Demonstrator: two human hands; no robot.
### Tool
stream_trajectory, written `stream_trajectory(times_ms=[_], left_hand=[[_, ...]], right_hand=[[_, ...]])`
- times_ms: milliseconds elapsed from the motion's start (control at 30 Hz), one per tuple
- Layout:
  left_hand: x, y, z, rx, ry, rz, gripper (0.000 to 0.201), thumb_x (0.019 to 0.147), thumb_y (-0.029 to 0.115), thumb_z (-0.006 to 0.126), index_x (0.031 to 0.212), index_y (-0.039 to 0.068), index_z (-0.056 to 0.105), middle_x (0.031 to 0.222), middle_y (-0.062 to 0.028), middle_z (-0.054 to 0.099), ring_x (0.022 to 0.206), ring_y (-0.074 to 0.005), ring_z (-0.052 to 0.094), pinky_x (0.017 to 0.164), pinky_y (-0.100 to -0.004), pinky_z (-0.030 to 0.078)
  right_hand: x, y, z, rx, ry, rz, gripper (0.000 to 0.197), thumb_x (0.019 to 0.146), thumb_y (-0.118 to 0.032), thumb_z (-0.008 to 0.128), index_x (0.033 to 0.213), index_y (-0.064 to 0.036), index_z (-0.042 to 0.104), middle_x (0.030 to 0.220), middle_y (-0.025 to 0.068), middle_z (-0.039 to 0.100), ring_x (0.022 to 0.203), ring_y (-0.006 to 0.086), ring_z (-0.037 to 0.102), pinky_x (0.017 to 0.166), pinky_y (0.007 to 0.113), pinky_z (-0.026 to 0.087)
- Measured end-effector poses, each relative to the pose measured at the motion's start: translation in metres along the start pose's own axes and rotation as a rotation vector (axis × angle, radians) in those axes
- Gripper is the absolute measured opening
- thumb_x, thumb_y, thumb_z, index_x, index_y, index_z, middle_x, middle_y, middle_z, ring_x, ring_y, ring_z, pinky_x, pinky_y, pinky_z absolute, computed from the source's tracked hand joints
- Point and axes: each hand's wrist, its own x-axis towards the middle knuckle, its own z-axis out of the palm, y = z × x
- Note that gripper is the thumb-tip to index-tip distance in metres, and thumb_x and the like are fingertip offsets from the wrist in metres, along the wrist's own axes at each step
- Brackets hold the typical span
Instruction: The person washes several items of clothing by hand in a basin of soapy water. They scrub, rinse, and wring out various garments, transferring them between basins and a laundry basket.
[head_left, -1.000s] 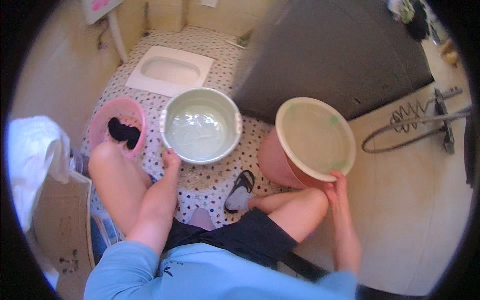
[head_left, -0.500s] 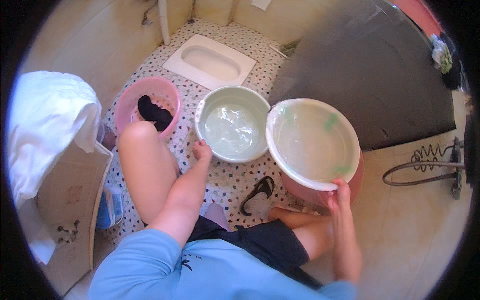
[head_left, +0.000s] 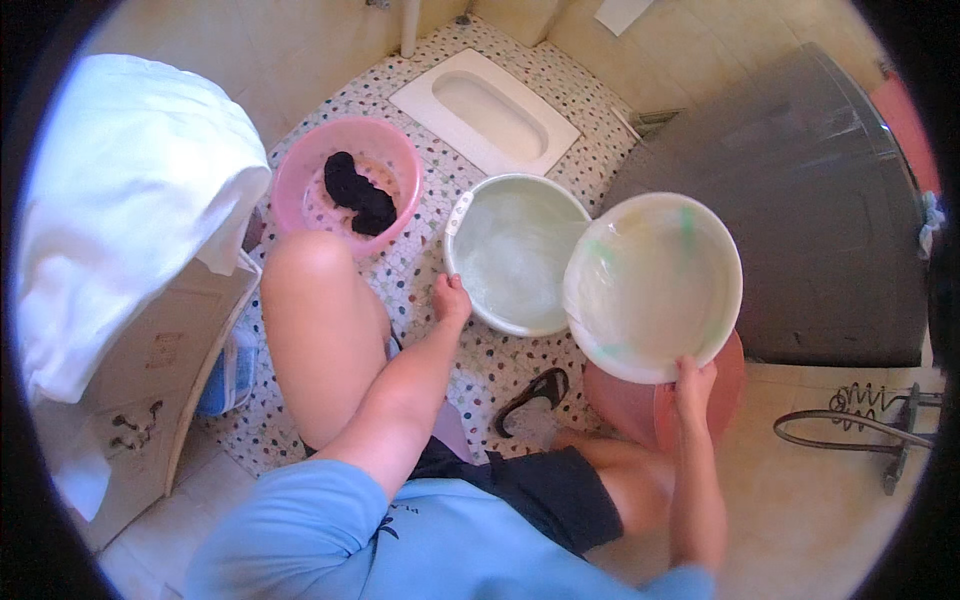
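My right hand (head_left: 693, 385) grips the near rim of a white basin (head_left: 655, 300) with green patches and holds it up, tilted to the left. Its left edge overlaps the right rim of a pale green basin (head_left: 520, 255) of water on the floor. The water's surface looks rippled and slightly cloudy. At the green basin's near left rim, my left hand (head_left: 452, 300) is closed on the edge. Beneath the white basin a reddish-pink tub (head_left: 715, 400) partly shows. Farther left, a pink basin (head_left: 290, 195) holds a wet-looking black cloth (head_left: 360, 195).
A squat toilet (head_left: 490, 108) is set into the speckled floor ahead. A dark grey panel (head_left: 780, 230) stands at the right, above a coiled hose (head_left: 850, 420). White cloth (head_left: 140, 200) drapes over a box-like cabinet (head_left: 165, 340) at the left. A black sandal (head_left: 535, 400) lies between my legs.
The white basin has tipped further to the left over the green basin's rim. The water in the green basin looks cloudier. The whole view has shifted, while both hands keep their holds.
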Motion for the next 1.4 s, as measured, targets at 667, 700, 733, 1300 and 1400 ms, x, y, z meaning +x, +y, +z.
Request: stream_trajectory(times_ms=[667,700,733,1300,1400], left_hand=[[0.038,-0.056,0.015,-0.297,-0.003,0.236,0.023,0.093,0.020,0.053,0.098,-0.002,0.060,0.089,-0.0191,0.067,0.081,-0.0316,0.063,0.074,-0.0424,0.047],[0.022,-0.042,0.018,-0.176,-0.035,0.228,0.025,0.094,0.021,0.052,0.095,-0.002,0.060,0.088,-0.0180,0.067,0.082,-0.0308,0.062,0.075,-0.0411,0.047],[0.007,-0.028,0.008,-0.042,-0.057,0.225,0.026,0.094,0.023,0.051,0.093,-0.002,0.059,0.086,-0.0170,0.066,0.082,-0.0300,0.061,0.077,-0.0397,0.047],[0.046,-0.060,0.022,-0.237,-0.200,0.280,0.034,0.098,0.025,0.047,0.089,-0.005,0.059,0.077,-0.0164,0.064,0.070,-0.0203,0.057,0.069,-0.0373,0.046],[0.027,-0.046,0.015,-0.044,-0.210,0.296,0.034,0.098,0.025,0.047,0.090,-0.005,0.059,0.078,-0.0175,0.064,0.070,-0.0211,0.057,0.070,-0.0375,0.046]], right_hand=[[-0.058,0.036,-0.151,-0.749,0.597,-0.499,0.070,0.082,-0.004,0.057,0.147,-0.0031,0.030,0.102,0.0232,0.066,0.078,0.0320,0.068,0.062,0.035,0.052],[-0.065,0.065,-0.167,-0.789,0.615,-0.325,0.073,0.081,-0.004,0.056,0.148,-0.0049,0.028,0.103,0.0234,0.065,0.080,0.0350,0.068,0.065,0.037,0.053],[-0.068,0.089,-0.179,-0.812,0.620,-0.144,0.075,0.080,-0.004,0.056,0.149,-0.0067,0.027,0.104,0.0236,0.065,0.081,0.0381,0.067,0.067,0.039,0.053],[0.062,0.244,-0.098,-0.647,0.401,0.702,0.092,0.084,-0.024,0.058,0.151,-0.0035,-0.002,0.098,0.0283,0.066,0.093,0.0397,0.066,0.082,0.045,0.053],[0.064,0.227,-0.104,-0.531,0.398,0.734,0.086,0.084,-0.024,0.057,0.149,-0.0005,0.006,0.098,0.0277,0.066,0.091,0.0382,0.066,0.080,0.045,0.053]])
